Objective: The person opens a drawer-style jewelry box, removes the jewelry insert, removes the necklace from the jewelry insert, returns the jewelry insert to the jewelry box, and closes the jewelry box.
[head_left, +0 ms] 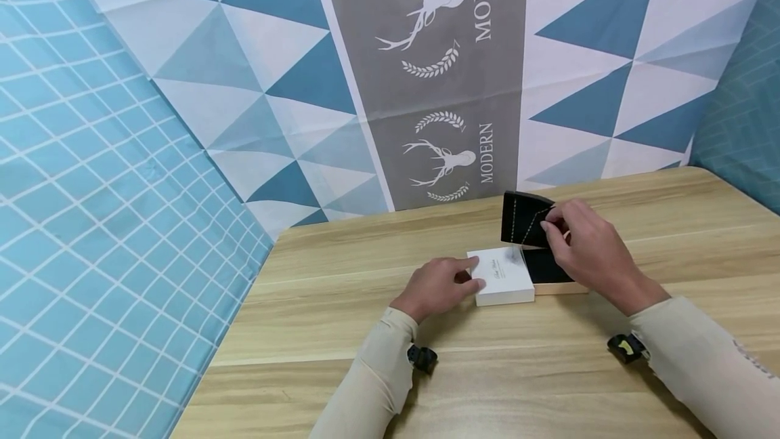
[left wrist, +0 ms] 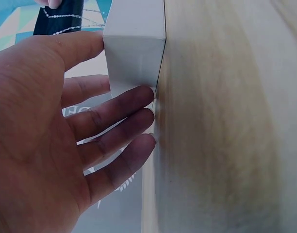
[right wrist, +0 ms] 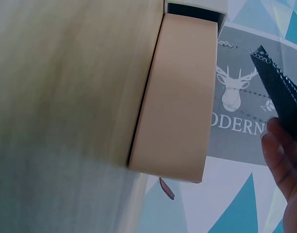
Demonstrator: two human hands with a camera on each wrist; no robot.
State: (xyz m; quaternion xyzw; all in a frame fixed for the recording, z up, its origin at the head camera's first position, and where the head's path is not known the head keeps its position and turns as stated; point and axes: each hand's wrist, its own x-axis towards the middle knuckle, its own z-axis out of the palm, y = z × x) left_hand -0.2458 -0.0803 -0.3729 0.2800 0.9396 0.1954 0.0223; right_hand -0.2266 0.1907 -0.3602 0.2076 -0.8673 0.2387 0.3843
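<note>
A white box sleeve (head_left: 501, 275) with small print lies on the table. My left hand (head_left: 437, 284) rests its thumb and index finger on the sleeve's left end; in the left wrist view its other fingers (left wrist: 124, 109) extend fairly straight by the end face. A tan drawer (right wrist: 175, 97) with a black inside sticks out of the sleeve's right side. Above it, my right hand (head_left: 588, 244) pinches a black jewelry card (head_left: 521, 219) by its right side. A thin silvery chain (right wrist: 231, 45) runs across the card and hangs down toward the box.
The wood-grain table (head_left: 341, 317) spreads around the box. Behind it hangs a patterned cloth (head_left: 305, 87) with triangles and a grey deer panel (head_left: 439, 87). A blue grid-patterned cloth (head_left: 110, 188) is at the left, and a teal cloth (head_left: 743, 100) at the right.
</note>
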